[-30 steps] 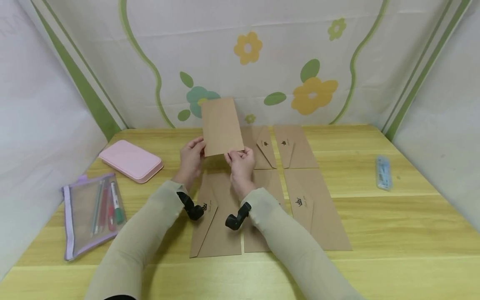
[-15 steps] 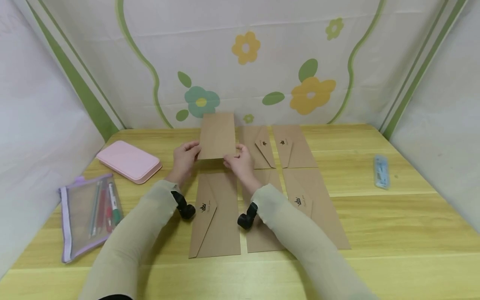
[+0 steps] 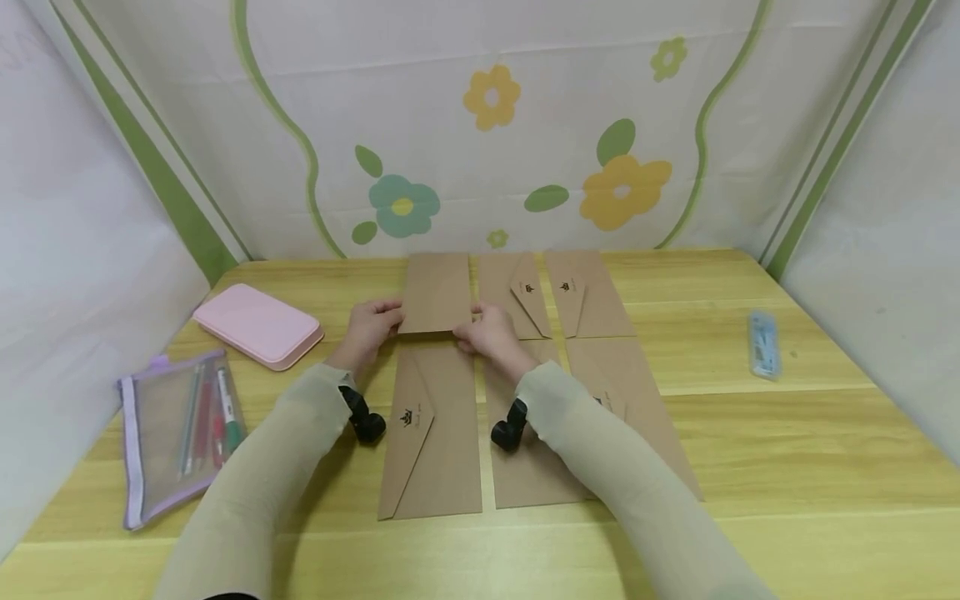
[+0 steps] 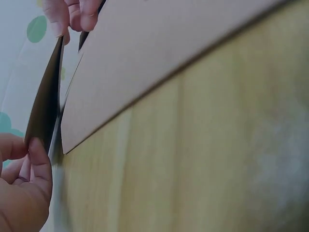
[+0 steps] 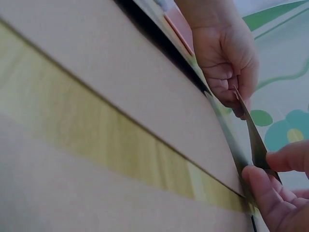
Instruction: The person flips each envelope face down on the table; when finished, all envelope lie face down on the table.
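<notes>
A brown kraft envelope (image 3: 437, 292), plain side up, lies in the back left spot of a grid of envelopes. Its near edge is raised off the table, with dark shadow beneath. My left hand (image 3: 369, 332) pinches its near left corner between thumb and fingers. At the near right corner, my right hand (image 3: 491, 333) pinches it likewise. Both wrist views show the held envelope (image 4: 46, 101) almost edge-on between the two hands. Just in front lies another envelope (image 3: 442, 458), flap side up, with a printed black crown.
More envelopes lie to the right: a back middle one (image 3: 495, 283), a back right one (image 3: 607, 308), a near middle one (image 3: 525, 475) and a near right one (image 3: 645, 400). A pink case (image 3: 258, 321) and mesh pen pouch (image 3: 157, 425) sit left, a small blue case (image 3: 764, 343) right.
Both hands have lowered the envelope from a raised, tilted position down toward the table behind the near left envelope. My right hand has shifted slightly right and down.
</notes>
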A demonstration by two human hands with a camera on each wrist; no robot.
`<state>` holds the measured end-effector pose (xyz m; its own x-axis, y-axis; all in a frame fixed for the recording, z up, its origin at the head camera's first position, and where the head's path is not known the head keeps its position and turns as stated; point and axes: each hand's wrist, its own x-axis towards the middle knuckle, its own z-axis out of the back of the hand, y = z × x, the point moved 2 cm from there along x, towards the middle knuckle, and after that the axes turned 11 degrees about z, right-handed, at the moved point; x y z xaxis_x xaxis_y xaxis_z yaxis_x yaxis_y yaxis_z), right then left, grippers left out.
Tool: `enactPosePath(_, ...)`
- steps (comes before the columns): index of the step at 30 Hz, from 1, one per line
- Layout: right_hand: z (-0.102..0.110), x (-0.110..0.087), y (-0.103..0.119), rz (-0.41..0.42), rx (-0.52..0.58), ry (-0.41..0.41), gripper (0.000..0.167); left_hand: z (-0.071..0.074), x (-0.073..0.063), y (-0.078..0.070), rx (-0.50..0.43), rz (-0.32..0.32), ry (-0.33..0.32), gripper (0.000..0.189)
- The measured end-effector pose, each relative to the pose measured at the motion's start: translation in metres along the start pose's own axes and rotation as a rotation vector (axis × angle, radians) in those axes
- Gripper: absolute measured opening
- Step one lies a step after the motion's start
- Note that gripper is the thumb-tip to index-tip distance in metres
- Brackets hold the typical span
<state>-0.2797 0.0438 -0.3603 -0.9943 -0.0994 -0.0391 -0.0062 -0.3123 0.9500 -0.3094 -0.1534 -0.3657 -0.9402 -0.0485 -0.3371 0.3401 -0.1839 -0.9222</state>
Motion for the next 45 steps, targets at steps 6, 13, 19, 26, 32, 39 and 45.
enactPosePath(6, -0.001, 0.003, -0.005, 0.01, -0.031, 0.008, 0.058, 0.001, 0.001, 0.001, 0.127, -0.012, 0.003, 0.037)
enactPosePath(13, -0.001, 0.004, -0.008, 0.01, -0.039, 0.03, 0.055, 0.002, -0.001, 0.0, 0.244, -0.006, -0.01, 0.04)
enactPosePath(19, -0.001, 0.004, -0.009, 0.008, -0.055, 0.042, 0.054, -0.001, 0.002, 0.0, 0.331, -0.023, -0.018, 0.033)
enactPosePath(26, 0.0, 0.005, -0.01, -0.013, -0.02, 0.04, 0.056, -0.001, 0.002, -0.001, 0.338, -0.002, -0.008, 0.038)
enactPosePath(32, 0.007, 0.008, -0.009, -0.04, -0.019, 0.015, 0.057, 0.0, 0.002, -0.001, 0.336, -0.011, -0.003, 0.049)
enactPosePath(39, 0.027, 0.008, -0.006, 0.004, -0.065, -0.016, 0.056, -0.011, -0.004, -0.011, 0.251, -0.075, 0.041, 0.047)
enactPosePath(45, 0.049, 0.006, -0.005, 0.073, -0.105, -0.042, 0.055, -0.03, -0.007, -0.022, 0.225, -0.123, 0.068, 0.045)
